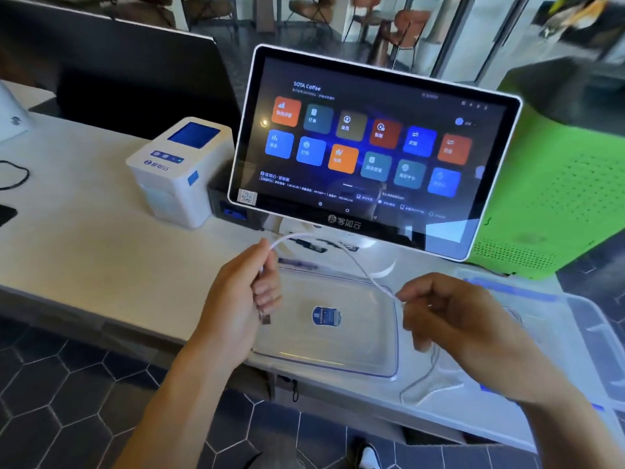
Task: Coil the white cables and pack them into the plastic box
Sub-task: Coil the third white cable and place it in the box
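**White cable stretched between two hands above the clear tray**

At centre frame the left hand has its grip curled round one end of the white cable, a plug poking out below the fingers; the right hand pinches the cable further along, and it arcs up between them; below lies a clear plastic lid on the white worktop; the plastic box sits at lower right; a touchscreen terminal stands behind.

I get one wide head view, looking forward and down, close over my left hand and right hand, with the counter beneath them and the screen just beyond.
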